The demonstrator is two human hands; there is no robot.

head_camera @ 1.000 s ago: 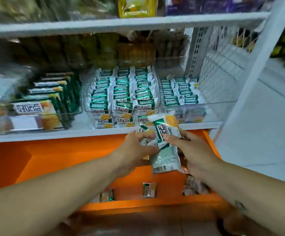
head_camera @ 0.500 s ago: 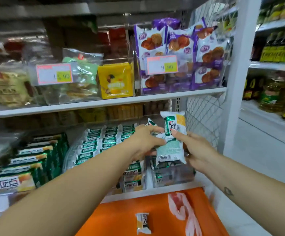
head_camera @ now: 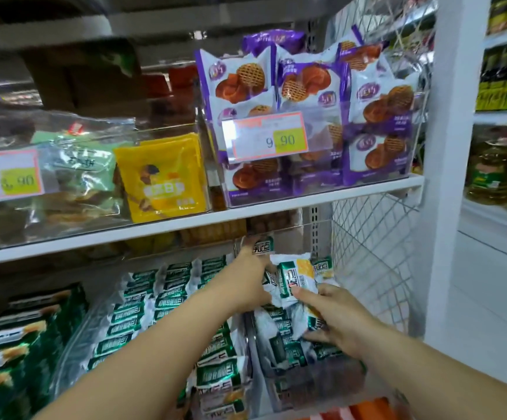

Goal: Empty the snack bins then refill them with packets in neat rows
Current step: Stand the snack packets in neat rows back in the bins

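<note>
1. Shelf unit: a white shelf board (head_camera: pixel 185 225) runs above both hands, a white upright post (head_camera: pixel 455 177) stands to the right of them, and a wire mesh side panel (head_camera: pixel 373 253) closes the bay just beyond the right hand.
2. Purple packets (head_camera: pixel 306 86): stacked in a clear bin on the board above the hands, with a price tag (head_camera: pixel 265 140) reading 9.90 on its front wall.
3. Rows of packets (head_camera: pixel 161 298): green and white, standing in three ordered files in the bin just left of the left forearm.
4. Right-hand clear bin (head_camera: pixel 322 383): lies directly beneath both hands and is partly filled with the same green and white packets, these lying loose and uneven.
5. Yellow packet (head_camera: pixel 161 177): upright on the board, above and to the left of the hands.
6. Left hand (head_camera: pixel 249 280): reaches into the right-hand clear bin, fingers curled round the left side of the bundle of packets (head_camera: pixel 294 280); its fingertips are hidden behind the packets.
7. Right hand (head_camera: pixel 334 316): thumb pressed on the front of the bundle, fingers curled beneath it, so the bundle is gripped between the two hands above the bin's contents.
</note>
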